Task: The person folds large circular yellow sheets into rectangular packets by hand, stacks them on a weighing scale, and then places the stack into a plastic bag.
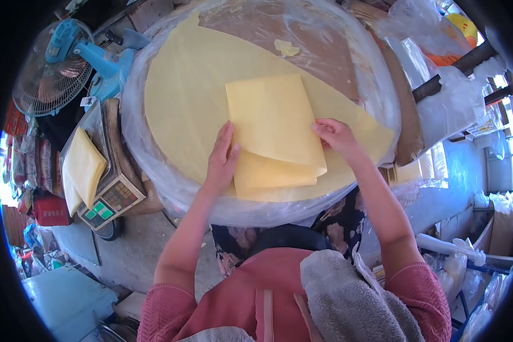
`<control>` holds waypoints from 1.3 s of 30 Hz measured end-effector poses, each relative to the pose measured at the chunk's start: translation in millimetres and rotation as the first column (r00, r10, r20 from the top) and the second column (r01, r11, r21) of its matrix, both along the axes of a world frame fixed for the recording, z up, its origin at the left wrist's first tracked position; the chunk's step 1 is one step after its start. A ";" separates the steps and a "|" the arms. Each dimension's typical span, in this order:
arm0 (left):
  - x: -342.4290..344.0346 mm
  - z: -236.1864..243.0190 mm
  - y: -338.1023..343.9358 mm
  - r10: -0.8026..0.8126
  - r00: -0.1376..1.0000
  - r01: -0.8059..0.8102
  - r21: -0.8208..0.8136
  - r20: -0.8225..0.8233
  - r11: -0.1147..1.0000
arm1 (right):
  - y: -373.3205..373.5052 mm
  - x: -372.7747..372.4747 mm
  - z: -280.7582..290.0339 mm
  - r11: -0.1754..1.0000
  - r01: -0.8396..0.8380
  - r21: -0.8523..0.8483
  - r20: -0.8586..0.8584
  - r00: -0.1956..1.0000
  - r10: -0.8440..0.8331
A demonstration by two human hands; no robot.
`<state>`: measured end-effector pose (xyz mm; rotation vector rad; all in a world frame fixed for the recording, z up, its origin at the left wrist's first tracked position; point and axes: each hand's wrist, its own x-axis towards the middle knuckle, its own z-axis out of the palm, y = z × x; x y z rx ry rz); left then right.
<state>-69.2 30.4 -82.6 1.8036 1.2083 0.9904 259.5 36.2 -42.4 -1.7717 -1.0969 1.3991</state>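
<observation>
Head view: one folded sheet [273,117], pale yellow, thin and smooth, roughly rectangular, its lower part doubled into a loose curved flap with an open edge at lower right. Location: before the person, on top of a broad sheet [191,108] of similar yellow, spread flat, with a rounded left side and a tapering right end.

Left hand [219,158]: at the folded sheet's left edge; fingers close together and slightly bent, thumb a little apart; how firmly they hold cannot be told. Right hand [337,135]: at the right edge; fingers curled, thumb nearly closed against them, the margin pinched between.

Support: round table [330,48], brown top under clear, wrinkled plastic film [135,122] that bunches around the rim. On it, beyond the folded sheet, a torn yellow scrap [286,48], irregular in outline.

Left side: weighing scale [118,196], boxy, with keypad and lit green display; upon its platform, a folded yellow stack [86,165], layered, pointed at the lower end. Behind it, an electric fan [56,71], blue plastic, round wire cage.

Worn by the person: grey towel [353,290], looped pile; pink top [271,265], sleeves in a textured zigzag knit; dark floral trousers [337,232].
</observation>
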 end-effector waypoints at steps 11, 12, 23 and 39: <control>9.1 -2.5 -25.4 0.061 0.956 0.032 0.308 -0.286 0.951 | -26.6 -53.6 -35.7 0.944 0.034 0.329 0.374 0.913 -0.164; 8.1 -1.1 -27.9 0.063 0.956 0.031 0.308 -0.287 0.951 | -29.9 -58.8 -36.1 0.944 0.033 0.330 0.372 0.914 -0.162; 21.1 18.1 -39.9 -0.071 0.694 0.326 0.225 -0.717 0.918 | -33.6 -79.7 -45.1 0.850 -0.030 0.526 0.519 0.803 -0.293; 27.2 25.2 -52.7 -0.225 0.460 0.480 0.027 -0.859 0.877 | -38.6 -60.9 -55.4 0.767 -0.573 0.289 0.920 0.388 -0.056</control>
